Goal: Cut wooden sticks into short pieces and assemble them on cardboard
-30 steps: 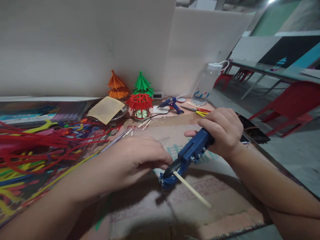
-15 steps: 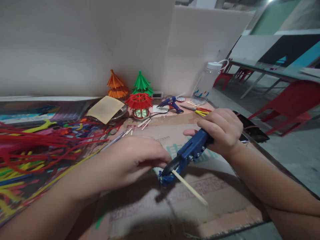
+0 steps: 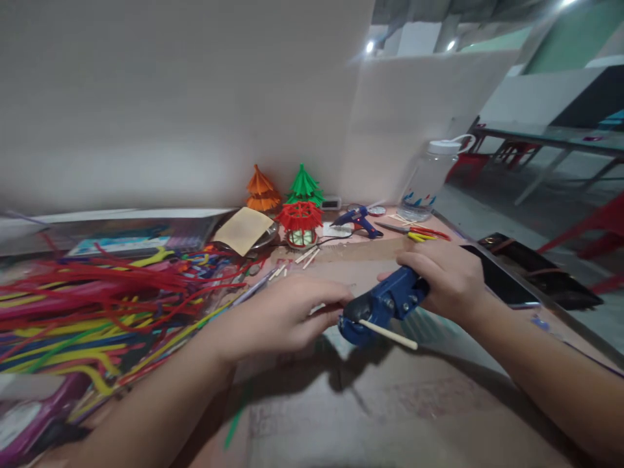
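My right hand (image 3: pixel 446 276) is wrapped round the handles of a blue hand cutter (image 3: pixel 397 296), held above the cardboard with its dark jaw end towards the left. A thin pale wooden stick (image 3: pixel 392 335) lies across the jaws and pokes out on the near side, pointing right. On the far side of the jaws, my left hand (image 3: pixel 307 312) has its thumb and fingers pinched at the stick's other end. That end is hidden behind the fingers and the cutter. Short cut pieces of stick (image 3: pixel 311 259) lie on the table beyond my left hand.
Fuzzy craft stems (image 3: pixel 121 286) in many colours heap at left. Behind stand orange (image 3: pixel 263 190), green (image 3: pixel 303 185) and red-roofed (image 3: pixel 301 218) models. A glue gun (image 3: pixel 359 221), scissors (image 3: pixel 424 232), water bottle (image 3: pixel 424 179) and phone (image 3: pixel 507 279) sit back and right.
The view has swung, so the table things appear further right and lower. The cutter has turned and its jaws sit higher. Both hands keep their grips, and the stick's visible part looks shorter.
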A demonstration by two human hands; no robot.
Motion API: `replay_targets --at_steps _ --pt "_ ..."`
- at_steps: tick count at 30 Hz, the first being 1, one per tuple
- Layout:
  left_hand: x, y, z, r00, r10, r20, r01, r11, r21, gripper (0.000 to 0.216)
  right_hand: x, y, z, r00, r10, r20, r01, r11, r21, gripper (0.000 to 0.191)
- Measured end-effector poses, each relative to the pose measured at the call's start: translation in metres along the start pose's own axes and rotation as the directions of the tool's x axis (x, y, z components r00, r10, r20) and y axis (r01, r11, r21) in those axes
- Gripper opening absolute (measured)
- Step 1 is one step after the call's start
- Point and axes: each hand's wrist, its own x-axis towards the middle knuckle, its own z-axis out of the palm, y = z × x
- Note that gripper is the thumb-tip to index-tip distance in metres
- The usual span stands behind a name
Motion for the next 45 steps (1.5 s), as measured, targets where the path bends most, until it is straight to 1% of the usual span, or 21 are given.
replay_targets --at_steps 2,5,11,17,22,30,36,40,45 --pt "0.0 -0.002 -0.002 1.0 -0.009 0.006 0.009 1.0 -0.029 0.016 -0.001 0.002 0.003 1.0 -0.007 -0.012 0.007 1.0 0.022 0.012" --pt "-0.001 -0.002 -0.004 1.0 -0.004 0.006 0.005 0.998 -0.059 0.013 -0.002 0.003 0.004 1.0 0.004 0.0 -0.004 0.999 0.033 0.013" --pt "-0.003 0.004 -0.001 0.999 0.043 -0.029 -0.045 0.998 -0.054 0.014 0.004 -0.005 -0.003 0.999 0.037 -0.035 -0.037 0.999 -0.011 0.007" --pt "-0.006 0.008 -0.001 0.998 0.053 -0.02 -0.054 0.998 -0.026 0.019 0.01 -0.008 -0.008 0.995 -0.038 -0.09 0.035 0.999 -0.038 0.011" --pt "-0.006 0.007 -0.001 0.998 0.056 -0.005 -0.056 0.998 -0.032 0.018 0.012 -0.011 -0.01 0.994 -0.03 -0.101 0.023 0.997 -0.07 0.017" --pt "-0.007 0.007 -0.002 0.995 0.1 0.002 -0.1 0.995 -0.029 0.02 0.015 -0.013 -0.016 0.993 -0.031 -0.114 0.017 0.992 -0.121 0.018" --pt "-0.008 0.006 -0.001 0.993 0.118 0.003 -0.118 0.993 -0.03 0.019 0.017 -0.011 -0.018 0.988 -0.068 -0.137 0.044 0.984 -0.173 0.024" --pt "-0.007 0.003 -0.001 0.993 0.119 0.009 -0.119 0.993 -0.023 0.02 0.015 -0.008 -0.017 0.985 -0.075 -0.154 0.047 0.984 -0.174 0.02" --pt "-0.003 0.001 0.0 0.994 0.11 -0.007 -0.11 0.994 0.003 0.022 0.01 -0.005 -0.013 0.987 -0.086 -0.137 0.061 0.982 -0.177 0.019"
